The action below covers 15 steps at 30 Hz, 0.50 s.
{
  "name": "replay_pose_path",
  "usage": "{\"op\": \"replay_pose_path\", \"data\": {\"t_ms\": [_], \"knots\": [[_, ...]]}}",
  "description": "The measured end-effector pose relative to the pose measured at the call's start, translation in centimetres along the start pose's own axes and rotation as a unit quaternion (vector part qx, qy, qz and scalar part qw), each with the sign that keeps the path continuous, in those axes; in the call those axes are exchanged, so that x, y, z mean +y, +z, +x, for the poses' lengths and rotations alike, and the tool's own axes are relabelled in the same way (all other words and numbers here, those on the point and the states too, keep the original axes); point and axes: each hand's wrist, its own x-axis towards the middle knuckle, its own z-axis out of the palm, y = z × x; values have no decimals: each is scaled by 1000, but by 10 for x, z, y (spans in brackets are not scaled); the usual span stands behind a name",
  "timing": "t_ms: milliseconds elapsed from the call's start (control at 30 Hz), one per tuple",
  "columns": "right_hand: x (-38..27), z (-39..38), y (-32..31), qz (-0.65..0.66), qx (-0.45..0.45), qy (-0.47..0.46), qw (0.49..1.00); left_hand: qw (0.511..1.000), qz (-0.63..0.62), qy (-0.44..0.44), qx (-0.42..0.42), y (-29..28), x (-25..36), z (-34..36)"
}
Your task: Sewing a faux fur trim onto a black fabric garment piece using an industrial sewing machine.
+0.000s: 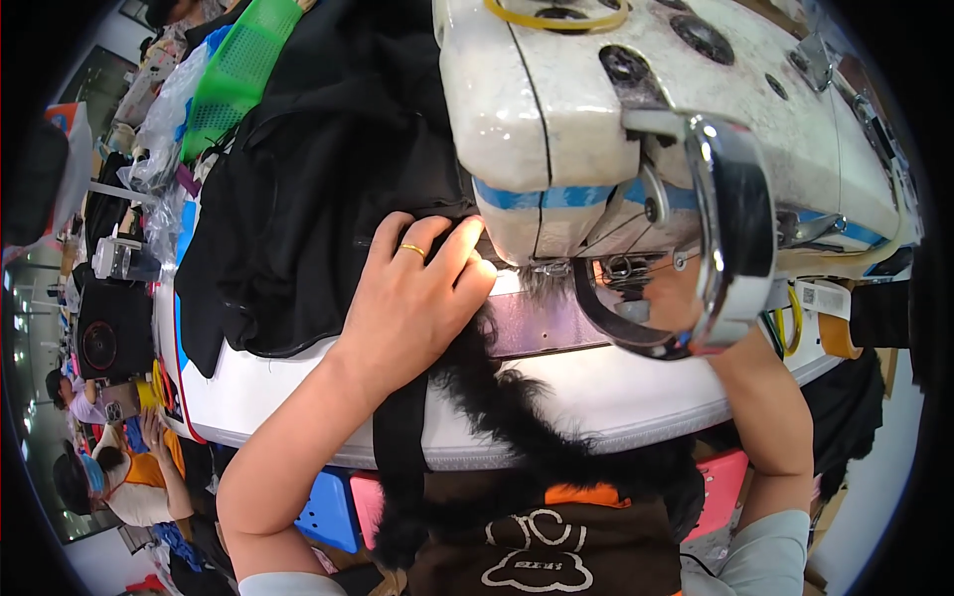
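Note:
A white industrial sewing machine (517,109) stands over the table, its needle area low at the centre. My left hand (422,288), with a ring on one finger, is closed on the edge of a black garment (308,199), just left of the needle area. Under and beside my fingers a black fur strip (517,407) runs down over the table edge toward my lap. Fur tufts (547,283) show beneath the machine head. My right hand (676,293) is right of the needle, behind a curved chrome part (735,219); its fingers are mostly hidden.
A flat black band (399,427) hangs over the curved table edge (636,432). Behind the garment stands a green perforated basket (234,84). A yellow tape roll (840,333) sits at the right. Another person (129,477) sits far left; a blue stool (333,512) is below the table.

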Motion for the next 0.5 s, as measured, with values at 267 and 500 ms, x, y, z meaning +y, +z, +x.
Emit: {"op": "replay_pose_path", "data": {"t_ms": [267, 500], "knots": [[0, 2, 3, 23, 12, -3, 1000, 1000, -1, 6, -8, -2, 0, 1], [2, -3, 2, 24, 0, -4, 1000, 1000, 10, 3, -14, 0, -3, 2]]}}
